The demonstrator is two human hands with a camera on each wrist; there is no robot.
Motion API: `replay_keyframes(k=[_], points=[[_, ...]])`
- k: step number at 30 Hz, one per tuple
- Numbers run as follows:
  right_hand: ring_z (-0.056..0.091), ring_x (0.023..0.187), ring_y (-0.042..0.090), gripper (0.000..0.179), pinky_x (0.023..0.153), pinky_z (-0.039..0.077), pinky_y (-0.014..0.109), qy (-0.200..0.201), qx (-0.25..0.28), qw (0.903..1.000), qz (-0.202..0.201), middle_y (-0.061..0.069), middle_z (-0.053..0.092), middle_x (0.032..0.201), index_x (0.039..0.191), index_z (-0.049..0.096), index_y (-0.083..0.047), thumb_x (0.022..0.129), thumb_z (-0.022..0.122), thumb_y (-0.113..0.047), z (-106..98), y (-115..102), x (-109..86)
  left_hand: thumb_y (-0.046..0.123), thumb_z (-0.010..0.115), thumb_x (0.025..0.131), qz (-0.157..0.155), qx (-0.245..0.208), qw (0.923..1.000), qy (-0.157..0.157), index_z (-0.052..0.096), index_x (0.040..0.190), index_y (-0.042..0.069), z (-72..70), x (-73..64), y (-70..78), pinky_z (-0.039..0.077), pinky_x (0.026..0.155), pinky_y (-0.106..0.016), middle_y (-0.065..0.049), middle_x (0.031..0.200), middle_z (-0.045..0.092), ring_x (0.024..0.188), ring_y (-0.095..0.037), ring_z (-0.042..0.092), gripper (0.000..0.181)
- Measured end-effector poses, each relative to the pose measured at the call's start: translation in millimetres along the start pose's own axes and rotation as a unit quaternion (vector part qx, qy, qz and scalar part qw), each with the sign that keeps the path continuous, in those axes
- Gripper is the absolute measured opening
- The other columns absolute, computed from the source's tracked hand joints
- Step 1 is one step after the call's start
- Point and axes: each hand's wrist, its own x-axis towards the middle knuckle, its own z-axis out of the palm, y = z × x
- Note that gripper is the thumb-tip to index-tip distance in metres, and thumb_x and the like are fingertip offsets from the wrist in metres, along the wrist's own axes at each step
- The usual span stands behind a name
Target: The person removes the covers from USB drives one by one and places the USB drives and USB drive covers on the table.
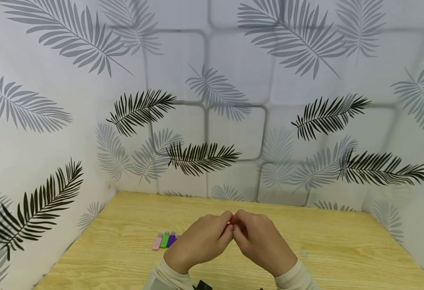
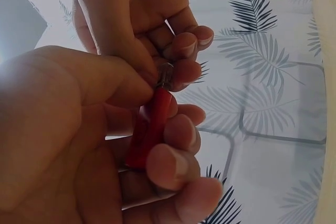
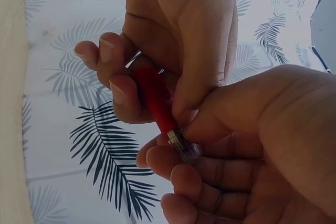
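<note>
Both hands meet over the table around a small red USB flash drive. My left hand holds its red body between thumb and curled fingers. At the other end, my right hand pinches the tip with thumb and fingers. A metal connector and a clear plastic cap over it show at that tip in the right wrist view. From the head, the hands hide nearly all of the drive.
Left of the hands, pink, green and purple sticks with pale ends lie in a row on the wooden table. Something red beside them is partly hidden by the left hand. A small clear piece lies to the right. Leaf-patterned cloth hangs behind.
</note>
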Motion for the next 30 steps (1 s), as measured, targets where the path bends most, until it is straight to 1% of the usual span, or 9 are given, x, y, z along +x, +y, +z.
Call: replay_keyframes(k=[7, 16, 21, 30], points=[[0.041, 0.052, -0.002, 0.014, 0.047, 0.041, 0.019, -0.007, -0.001, 0.9999, 0.008, -0.012, 0.049, 0.063, 0.079, 0.061, -0.012, 0.087, 0.065, -0.002, -1.2, 0.0, -0.7, 0.015, 0.044, 0.102, 0.004, 0.004, 1.0000, 0.006, 0.046, 0.084, 0.014, 1.9, 0.3, 0.0, 0.026, 0.046, -0.018, 0.008, 0.059, 0.034, 0.047, -0.004, 0.028, 0.019], [0.044, 0.053, -0.002, 0.012, 0.049, 0.043, 0.019, -0.006, 0.001, 0.9999, 0.009, -0.011, 0.053, 0.065, 0.080, 0.061, -0.012, 0.086, 0.065, -0.002, -2.6, 0.0, -1.0, 0.015, 0.043, 0.103, 0.011, -0.001, 0.9999, 0.001, 0.047, 0.086, 0.014, 1.6, 0.8, -0.1, 0.026, 0.046, -0.017, 0.008, 0.059, 0.035, 0.046, -0.004, 0.028, 0.018], [0.047, 0.055, -0.002, 0.012, 0.051, 0.045, 0.019, -0.010, 0.011, 0.9998, 0.013, -0.010, 0.057, 0.068, 0.081, 0.062, -0.012, 0.087, 0.064, -0.002, -2.5, -0.2, -0.9, 0.015, 0.042, 0.103, 0.013, -0.003, 0.9999, 0.000, 0.047, 0.085, 0.014, 0.7, 0.3, -0.2, 0.026, 0.046, -0.017, 0.008, 0.059, 0.035, 0.046, -0.004, 0.028, 0.018], [0.047, 0.056, -0.002, 0.013, 0.052, 0.045, 0.019, -0.008, 0.008, 0.9999, 0.013, -0.010, 0.057, 0.069, 0.081, 0.061, -0.012, 0.085, 0.064, 0.000, -1.9, -0.4, -0.9, 0.014, 0.043, 0.103, 0.012, -0.004, 0.9999, -0.002, 0.048, 0.087, 0.013, 0.4, 0.1, 0.1, 0.027, 0.046, -0.017, 0.008, 0.059, 0.036, 0.046, -0.004, 0.029, 0.017]])
